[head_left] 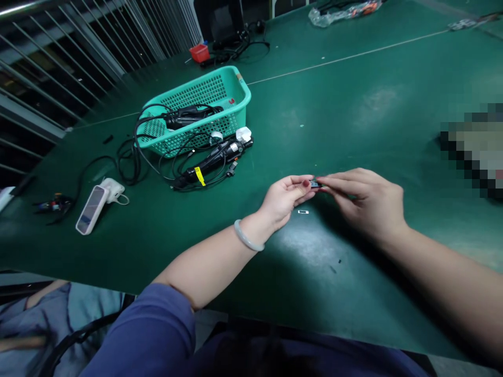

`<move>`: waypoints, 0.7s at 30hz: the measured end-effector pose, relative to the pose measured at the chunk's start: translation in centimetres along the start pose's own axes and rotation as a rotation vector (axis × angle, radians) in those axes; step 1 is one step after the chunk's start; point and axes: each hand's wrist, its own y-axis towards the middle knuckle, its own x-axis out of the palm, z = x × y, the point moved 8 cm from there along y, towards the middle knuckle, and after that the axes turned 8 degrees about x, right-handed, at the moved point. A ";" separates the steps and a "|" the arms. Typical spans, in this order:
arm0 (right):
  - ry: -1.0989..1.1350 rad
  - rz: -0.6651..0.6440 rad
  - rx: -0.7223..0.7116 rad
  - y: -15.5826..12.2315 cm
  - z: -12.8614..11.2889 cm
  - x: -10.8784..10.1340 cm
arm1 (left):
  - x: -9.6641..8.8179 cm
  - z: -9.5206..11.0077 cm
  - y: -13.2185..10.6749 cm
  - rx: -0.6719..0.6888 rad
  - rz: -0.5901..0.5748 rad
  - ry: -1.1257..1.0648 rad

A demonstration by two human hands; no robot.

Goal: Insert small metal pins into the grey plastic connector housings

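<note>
Between my two hands is a small dark rectangular piece (315,184), pinched at its ends; its kind is too small to make out. My left hand (283,201), with a pale bangle (248,239) on the wrist, grips it between thumb and fingers. The fingertips of my right hand (365,201) close on its other end. Just below the fingers, a small white rectangular frame-like bit (303,212) lies on the green table (271,293). Tiny dark scraps (339,261) lie nearer to me.
A turquoise basket (192,137) holds black cabled devices. In front of it lies a black wand-shaped device (216,162) with a yellow tag. A phone (93,209) is at left, a red box (199,53) at the back. Another person's clothing (90,301) shows at lower left.
</note>
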 end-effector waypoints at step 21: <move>-0.150 -0.588 -0.044 -1.6 0.3 5.8 | -0.6 0.8 0.5 0.126 0.070 -0.009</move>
